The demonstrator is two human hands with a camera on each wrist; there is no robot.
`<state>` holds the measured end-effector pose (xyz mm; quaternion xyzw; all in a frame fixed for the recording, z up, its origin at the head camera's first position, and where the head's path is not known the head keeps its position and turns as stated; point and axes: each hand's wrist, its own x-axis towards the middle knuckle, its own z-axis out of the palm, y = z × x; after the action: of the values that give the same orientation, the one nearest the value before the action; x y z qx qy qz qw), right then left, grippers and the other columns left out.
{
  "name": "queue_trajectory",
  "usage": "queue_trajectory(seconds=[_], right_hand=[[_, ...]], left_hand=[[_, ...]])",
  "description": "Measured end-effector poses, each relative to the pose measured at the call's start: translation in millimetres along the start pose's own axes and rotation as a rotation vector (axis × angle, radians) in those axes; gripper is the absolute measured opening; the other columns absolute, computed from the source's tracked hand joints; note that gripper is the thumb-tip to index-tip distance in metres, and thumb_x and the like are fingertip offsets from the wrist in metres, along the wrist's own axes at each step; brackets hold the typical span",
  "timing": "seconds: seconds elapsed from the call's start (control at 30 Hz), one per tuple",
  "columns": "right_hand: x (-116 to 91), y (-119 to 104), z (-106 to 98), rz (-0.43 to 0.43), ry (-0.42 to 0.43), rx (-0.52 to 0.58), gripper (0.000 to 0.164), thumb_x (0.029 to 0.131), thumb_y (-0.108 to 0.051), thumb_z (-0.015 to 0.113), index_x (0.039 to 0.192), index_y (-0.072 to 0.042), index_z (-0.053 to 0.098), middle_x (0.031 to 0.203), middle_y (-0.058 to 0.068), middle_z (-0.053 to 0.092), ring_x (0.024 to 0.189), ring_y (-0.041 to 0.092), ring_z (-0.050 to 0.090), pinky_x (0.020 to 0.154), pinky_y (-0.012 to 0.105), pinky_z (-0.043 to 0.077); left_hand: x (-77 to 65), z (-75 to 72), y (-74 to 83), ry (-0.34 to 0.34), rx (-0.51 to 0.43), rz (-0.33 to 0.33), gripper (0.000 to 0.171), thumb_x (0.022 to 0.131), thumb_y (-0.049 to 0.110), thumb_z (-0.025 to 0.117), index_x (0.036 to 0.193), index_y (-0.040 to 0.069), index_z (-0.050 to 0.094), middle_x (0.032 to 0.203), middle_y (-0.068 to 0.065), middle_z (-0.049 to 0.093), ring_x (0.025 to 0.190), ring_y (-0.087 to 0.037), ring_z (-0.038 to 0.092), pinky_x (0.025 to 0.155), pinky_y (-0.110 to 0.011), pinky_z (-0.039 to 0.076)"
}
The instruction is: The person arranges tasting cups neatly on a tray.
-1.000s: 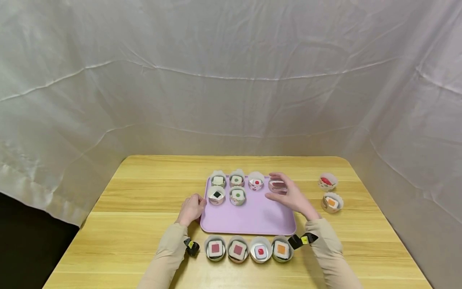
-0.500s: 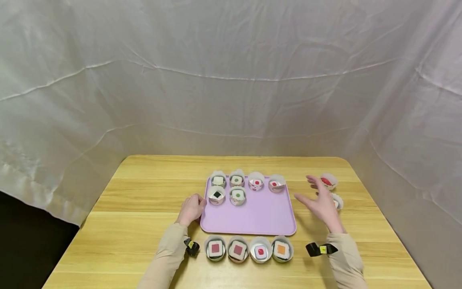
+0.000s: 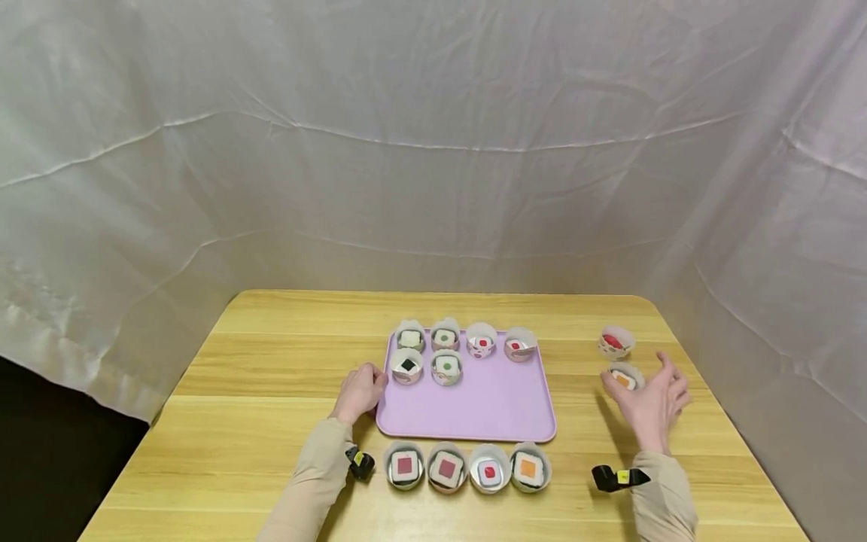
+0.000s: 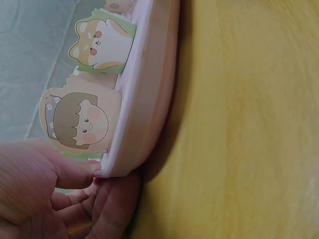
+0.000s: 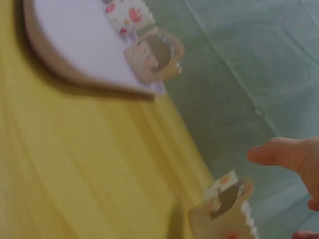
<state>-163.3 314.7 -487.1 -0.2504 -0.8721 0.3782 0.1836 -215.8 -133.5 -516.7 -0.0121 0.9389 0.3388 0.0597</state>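
My left hand [image 3: 360, 391] grips the left rim of a lilac tray [image 3: 467, 406]. In the left wrist view its thumb lies on top of the rim and the fingers curl underneath. My right hand [image 3: 653, 399] is spread around a paper cup [image 3: 635, 372] that holds an orange-centred sushi piece [image 3: 620, 379], on the table right of the tray. The right wrist view shows the thumb [image 5: 279, 153] apart from the patterned cup [image 5: 219, 219]. Several cups with sushi pieces stand along the tray's back and left, among them a black-topped piece [image 3: 407, 366].
Behind the cup at my right hand stands another cup [image 3: 616, 344] with a red topping. A row of several sushi cups, including an orange-centred one [image 3: 528, 468], lines the table's front. Pale curtains [image 3: 433, 150] enclose the wooden table [image 3: 271, 361].
My right hand has left the cup at the tray's back right corner and moved right to the orange-centred sushi cup. My left hand has stayed at the tray.
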Motion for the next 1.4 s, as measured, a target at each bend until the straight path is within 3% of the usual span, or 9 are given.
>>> queue_trajectory(seconds=[0.2, 0.4, 0.6, 0.93, 1.4], right_hand=[[5, 17, 4, 0.081, -0.059, -0.054, 0.109, 0.076, -0.029, 0.085, 0.154, 0.001, 0.015, 0.143, 0.045, 0.020, 0.126, 0.061, 0.021, 0.094, 0.066, 0.028], [11, 28, 10, 0.119, -0.113, -0.092, 0.106, 0.076, -0.036, 0.082, 0.148, 0.007, 0.017, 0.137, 0.044, 0.025, 0.117, 0.059, 0.032, 0.093, 0.063, 0.032], [17, 35, 16, 0.123, -0.131, -0.125, 0.096, 0.077, -0.037, 0.080, 0.140, 0.009, 0.023, 0.132, 0.041, 0.032, 0.111, 0.054, 0.040, 0.092, 0.064, 0.035], [24, 42, 22, 0.131, -0.160, -0.159, 0.088, 0.080, -0.036, 0.077, 0.138, 0.013, 0.032, 0.125, 0.033, 0.043, 0.115, 0.050, 0.044, 0.095, 0.065, 0.035], [22, 43, 25, 0.079, -0.113, -0.158, 0.073, 0.080, -0.031, 0.075, 0.129, 0.013, 0.044, 0.115, 0.031, 0.052, 0.107, 0.049, 0.052, 0.085, 0.061, 0.040]], left_hand=[[-0.3, 0.1, -0.2, 0.003, 0.010, 0.005, 0.019, 0.099, 0.017, 0.055, 0.091, 0.002, 0.064, 0.081, -0.012, 0.068, 0.070, -0.021, 0.062, 0.065, -0.032, 0.049], [0.0, -0.1, 0.1, -0.003, 0.008, -0.005, 0.019, 0.100, 0.017, 0.054, 0.093, 0.002, 0.064, 0.081, -0.012, 0.068, 0.069, -0.021, 0.062, 0.064, -0.031, 0.049], [0.8, -0.3, 0.7, -0.003, 0.007, -0.014, 0.020, 0.100, 0.018, 0.053, 0.092, 0.003, 0.063, 0.083, -0.011, 0.067, 0.073, -0.022, 0.062, 0.067, -0.032, 0.049], [0.5, 0.3, 1.0, -0.001, -0.005, -0.006, 0.020, 0.100, 0.018, 0.054, 0.091, 0.003, 0.063, 0.081, -0.011, 0.066, 0.070, -0.021, 0.061, 0.064, -0.030, 0.048], [1.2, 0.1, -0.3, -0.011, 0.002, -0.011, 0.020, 0.100, 0.018, 0.054, 0.091, 0.003, 0.062, 0.081, -0.011, 0.066, 0.070, -0.020, 0.061, 0.065, -0.030, 0.048]])
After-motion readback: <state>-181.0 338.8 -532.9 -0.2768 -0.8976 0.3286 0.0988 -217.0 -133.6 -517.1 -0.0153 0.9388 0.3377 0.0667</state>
